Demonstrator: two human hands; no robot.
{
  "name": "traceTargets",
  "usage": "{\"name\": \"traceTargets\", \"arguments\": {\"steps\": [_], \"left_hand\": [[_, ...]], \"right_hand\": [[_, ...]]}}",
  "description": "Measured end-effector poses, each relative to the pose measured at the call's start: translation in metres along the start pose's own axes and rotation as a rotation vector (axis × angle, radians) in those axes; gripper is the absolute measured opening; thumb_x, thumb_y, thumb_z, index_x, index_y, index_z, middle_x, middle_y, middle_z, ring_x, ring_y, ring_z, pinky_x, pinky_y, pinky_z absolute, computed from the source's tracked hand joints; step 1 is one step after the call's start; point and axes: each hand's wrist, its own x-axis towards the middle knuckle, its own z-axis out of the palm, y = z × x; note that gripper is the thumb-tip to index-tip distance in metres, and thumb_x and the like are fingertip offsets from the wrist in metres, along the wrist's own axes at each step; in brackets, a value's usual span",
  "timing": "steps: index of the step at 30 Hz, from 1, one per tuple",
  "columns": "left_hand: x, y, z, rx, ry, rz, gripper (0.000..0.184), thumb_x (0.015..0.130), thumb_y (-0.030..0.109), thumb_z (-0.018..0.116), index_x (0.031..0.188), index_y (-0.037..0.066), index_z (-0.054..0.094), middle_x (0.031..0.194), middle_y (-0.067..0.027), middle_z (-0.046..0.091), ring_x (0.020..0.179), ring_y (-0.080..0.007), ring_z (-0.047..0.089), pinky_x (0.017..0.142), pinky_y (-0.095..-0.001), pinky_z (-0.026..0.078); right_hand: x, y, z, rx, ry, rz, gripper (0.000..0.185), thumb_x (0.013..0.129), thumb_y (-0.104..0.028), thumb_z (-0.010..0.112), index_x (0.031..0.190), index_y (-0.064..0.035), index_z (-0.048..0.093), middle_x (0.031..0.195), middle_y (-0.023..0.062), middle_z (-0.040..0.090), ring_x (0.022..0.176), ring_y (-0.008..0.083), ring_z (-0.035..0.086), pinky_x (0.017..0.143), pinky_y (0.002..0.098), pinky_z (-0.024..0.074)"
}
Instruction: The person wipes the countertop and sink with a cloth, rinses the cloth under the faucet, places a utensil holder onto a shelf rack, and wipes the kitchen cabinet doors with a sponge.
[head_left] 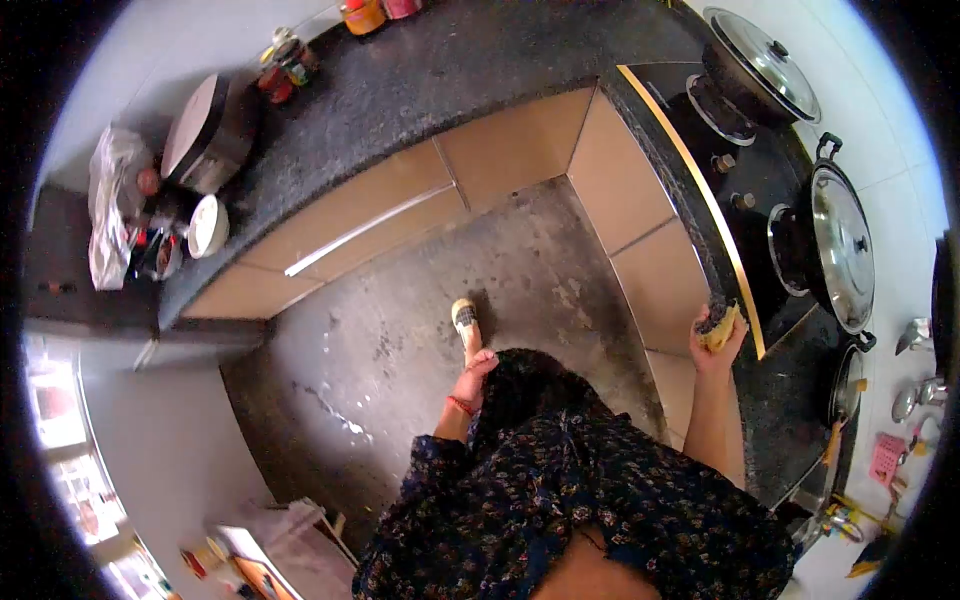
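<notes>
My right hand [712, 352] is closed around a bunched yellow and dark grey cloth [722, 334]. It is at the edge of the black stone counter, beside the gold-coloured front strip [735, 262] of the gas stove. Hanging low in front of my dark flowered clothes is my left hand [477, 374], with a red bracelet at the wrist. Its fingers are curled in, and nothing shows in them. Two pans with glass lids sit on the stove, the near lidded pan [842, 245] and the far lidded pan [760, 65].
Dark counter [440, 70] runs along the far side above tan cabinets [520, 140]. A rice-cooker-like box [210, 130], white bowl [208, 226], plastic bag [112, 200] and jars [285, 62] stand on it. Utensils [915, 395] hang at right. The grey floor [400, 290] has wet-looking patches.
</notes>
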Motion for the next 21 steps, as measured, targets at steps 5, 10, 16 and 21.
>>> {"name": "traceTargets", "arguments": {"steps": [5, 10, 16, 21], "left_hand": [[0.064, 0.063, 0.009, 0.56, 0.066, -0.029, 0.028, 0.084, 0.012, 0.058, 0.11, 0.001, 0.051, 0.095, -0.0051, 0.058, 0.091, -0.0123, 0.054, 0.086, -0.0286, 0.042], [0.114, 0.058, -0.025, 1.234, -0.237, -0.271, 0.03, 0.084, 0.013, 0.057, 0.111, 0.002, 0.051, 0.102, -0.0079, 0.056, 0.097, -0.0174, 0.052, 0.088, -0.0318, 0.041], [0.166, 0.013, -0.053, 1.437, -0.391, -0.384, 0.033, 0.082, 0.014, 0.056, 0.113, 0.003, 0.051, 0.11, -0.0113, 0.053, 0.103, -0.0235, 0.05, 0.09, -0.0356, 0.04], [0.219, -0.027, -0.059, 1.584, -0.497, -0.37, 0.035, 0.082, 0.015, 0.055, 0.115, 0.003, 0.051, 0.117, -0.0142, 0.05, 0.108, -0.0286, 0.048, 0.092, -0.0388, 0.039]], "right_hand": [[0.008, 0.06, 0.068, -0.003, 0.128, -0.077, 0.033, 0.082, -0.033, 0.051, 0.101, -0.0056, 0.051, 0.087, 0.0103, 0.057, 0.075, 0.0212, 0.057, 0.064, 0.0314, 0.0501], [0.065, 0.137, 0.115, -0.148, 0.125, -0.133, 0.03, 0.079, -0.034, 0.055, 0.1, -0.012, 0.052, 0.088, 0.0046, 0.057, 0.074, 0.0186, 0.055, 0.063, 0.0295, 0.0475], [0.201, 0.254, 0.128, -0.088, -0.099, 0.044, 0.026, 0.085, -0.031, 0.051, 0.099, -0.0095, 0.052, 0.087, 0.0051, 0.057, 0.077, 0.0187, 0.056, 0.063, 0.0314, 0.0477], [0.296, 0.33, 0.128, -0.193, 0.017, 0.058, 0.028, 0.082, -0.026, 0.06, 0.102, -0.0083, 0.053, 0.091, 0.005, 0.056, 0.079, 0.0178, 0.056, 0.067, 0.0315, 0.0477]]}}
